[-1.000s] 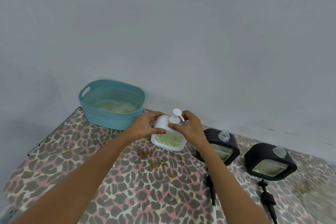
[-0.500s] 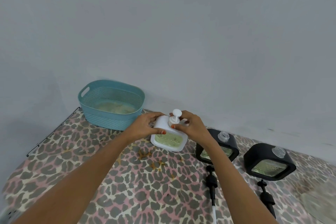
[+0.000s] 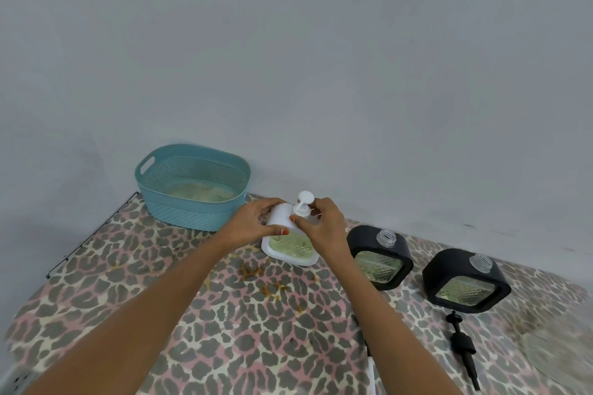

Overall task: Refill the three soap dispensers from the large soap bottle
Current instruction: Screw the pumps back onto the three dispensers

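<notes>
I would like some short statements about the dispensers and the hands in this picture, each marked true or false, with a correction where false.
1. Both hands are on the white dispenser. True: the left hand holds its body, the right hand is at its pump.
2. Both black dispensers have pumps fitted. False: the nearer black dispenser and the farther one show bare necks.
3. A black pump lies on the cloth. True.
4. The teal basket is right of the dispensers. False: left.

We see a white dispenser point(image 3: 290, 245) holding pale green soap beside two black dispensers point(image 3: 380, 258) point(image 3: 466, 282) with clear threaded necks. A teal woven-pattern basket point(image 3: 192, 187) sits far left on a leopard-print cloth point(image 3: 256, 330) of grey, pink and cream, against a pale grey wall point(image 3: 321, 58).
</notes>
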Demonstrator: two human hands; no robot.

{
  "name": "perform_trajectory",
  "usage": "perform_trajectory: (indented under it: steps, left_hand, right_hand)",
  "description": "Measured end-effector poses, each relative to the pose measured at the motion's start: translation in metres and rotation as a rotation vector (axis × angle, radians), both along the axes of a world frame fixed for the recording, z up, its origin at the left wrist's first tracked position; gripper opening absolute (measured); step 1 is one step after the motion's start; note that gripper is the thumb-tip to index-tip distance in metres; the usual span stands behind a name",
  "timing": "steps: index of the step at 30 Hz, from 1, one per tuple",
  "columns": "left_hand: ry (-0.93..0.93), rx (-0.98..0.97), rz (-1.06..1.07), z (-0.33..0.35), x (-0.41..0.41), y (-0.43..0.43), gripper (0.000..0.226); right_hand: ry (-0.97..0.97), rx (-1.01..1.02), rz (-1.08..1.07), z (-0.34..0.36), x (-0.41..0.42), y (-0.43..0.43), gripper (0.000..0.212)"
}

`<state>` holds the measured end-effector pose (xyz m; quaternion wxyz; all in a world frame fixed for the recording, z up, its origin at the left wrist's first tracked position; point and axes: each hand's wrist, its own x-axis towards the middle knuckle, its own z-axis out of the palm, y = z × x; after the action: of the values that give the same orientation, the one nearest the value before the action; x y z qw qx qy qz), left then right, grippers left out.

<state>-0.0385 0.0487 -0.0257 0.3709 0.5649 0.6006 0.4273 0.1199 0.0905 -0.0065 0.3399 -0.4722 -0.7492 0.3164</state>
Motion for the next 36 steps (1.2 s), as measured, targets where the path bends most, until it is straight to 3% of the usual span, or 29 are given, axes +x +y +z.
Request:
perform_trajectory:
  steps: [6,12,18,24,31,36]
  left_hand:
    - [0.196,0.049,0.092,0.002,0.012,-0.009,0.063]
    - [0.306,0.15,0.22,0.013,0.02,-0.026,0.041]
    - [0.324,0.226,0.211,0.023,0.047,-0.048,0.022]
    - [0.226,0.247,0.1,0.025,0.092,-0.046,0.018]
    - [0.279,0.222,0.023,0.026,0.141,-0.014,0.038]
    - [0.335,0.071,0.001,0.023,0.158,0.01,0.065]
  right_hand:
    - [0.016,-0.007,0.032,0.009,0.016,-0.012,0.035]
    - [0.036,0.017,-0.056,0.021,0.052,-0.024,0.021]
    - [0.051,-0.02,-0.119,0.02,0.088,-0.042,0.013]
    - [0.02,-0.063,-0.184,0.005,0.123,-0.054,0.012]
    - [-0.01,-0.187,-0.281,-0.026,0.15,-0.064,0.016]
    - [-0.042,-0.322,-0.302,-0.043,0.155,-0.062,0.026]
